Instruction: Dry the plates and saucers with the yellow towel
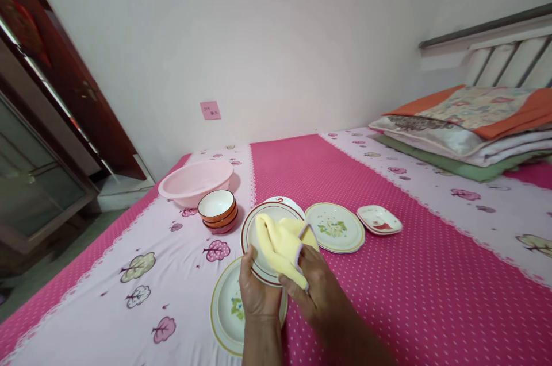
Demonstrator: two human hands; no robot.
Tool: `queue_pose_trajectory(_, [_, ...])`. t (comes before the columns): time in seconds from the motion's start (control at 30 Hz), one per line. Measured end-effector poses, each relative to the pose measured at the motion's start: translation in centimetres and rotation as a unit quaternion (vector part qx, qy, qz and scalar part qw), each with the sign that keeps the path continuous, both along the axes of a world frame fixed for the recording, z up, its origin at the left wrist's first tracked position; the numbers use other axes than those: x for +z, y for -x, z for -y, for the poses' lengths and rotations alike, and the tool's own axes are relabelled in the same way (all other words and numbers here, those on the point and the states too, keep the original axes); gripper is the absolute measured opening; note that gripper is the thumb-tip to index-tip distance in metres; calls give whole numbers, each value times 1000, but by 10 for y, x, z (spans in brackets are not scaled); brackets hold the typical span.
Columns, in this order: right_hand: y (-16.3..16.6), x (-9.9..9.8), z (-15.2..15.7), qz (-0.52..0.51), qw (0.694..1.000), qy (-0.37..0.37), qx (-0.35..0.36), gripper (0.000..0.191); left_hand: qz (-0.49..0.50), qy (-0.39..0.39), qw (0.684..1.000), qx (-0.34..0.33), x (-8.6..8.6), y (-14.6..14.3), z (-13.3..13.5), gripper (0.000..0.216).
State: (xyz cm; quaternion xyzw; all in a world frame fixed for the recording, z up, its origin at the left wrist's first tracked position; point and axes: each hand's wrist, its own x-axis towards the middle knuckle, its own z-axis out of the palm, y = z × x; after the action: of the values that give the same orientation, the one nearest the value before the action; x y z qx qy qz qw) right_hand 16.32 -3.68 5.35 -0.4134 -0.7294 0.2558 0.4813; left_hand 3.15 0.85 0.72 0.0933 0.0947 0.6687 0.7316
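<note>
My left hand (pixel 255 291) grips the lower rim of a white plate with a red ring (pixel 252 228), holding it tilted above the bed. My right hand (pixel 318 288) is closed on a yellow cloth (pixel 278 245) pressed against the plate's face. Directly below lies a flowered plate with a yellow rim (pixel 224 308). To the right lie another flowered plate (pixel 335 228) and a small square dish (pixel 379 220). A further plate's edge (pixel 285 200) shows behind the held one.
Stacked bowls (pixel 217 211) and a pink plastic basin (pixel 194 181) sit at the left on the pink and white bedsheet (pixel 409 291). Folded quilts (pixel 466 130) lie at the far right by the headboard. A dark wooden door (pixel 64 84) stands left of the bed.
</note>
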Motion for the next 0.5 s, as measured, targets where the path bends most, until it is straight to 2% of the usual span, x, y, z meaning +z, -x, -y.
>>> queue_pose_trajectory(0.07, [-6, -1, -5, -33, 999, 12, -3, 38, 6, 4, 1000, 2, 2, 0, 1, 36])
queue_pose_trajectory(0.13, [-14, -9, -14, -74, 996, 21, -37, 41, 11, 11, 1000, 3, 1, 1, 2, 37])
queue_pose_trajectory(0.23, [-28, -27, -31, -122, 980, 5, -155, 56, 19, 12, 1000, 4, -1, 3, 2, 36])
queue_pose_trajectory(0.3, [-36, -32, -37, -119, 967, -35, -222, 71, 21, 11, 1000, 3, -3, 3, 1, 35])
queue_pose_trajectory(0.33, [-39, -32, -39, -100, 964, -68, -236, 72, 21, 10, 1000, 3, -3, 2, 1, 35])
queue_pose_trajectory(0.47, [-42, -21, -33, 24, 953, -220, -205, 43, 31, -5, 999, -12, -4, -4, 1, 36])
queue_pose_trajectory(0.5, [-41, -19, -31, 49, 950, -243, -190, 40, 34, -11, 999, -16, -3, -5, 1, 36])
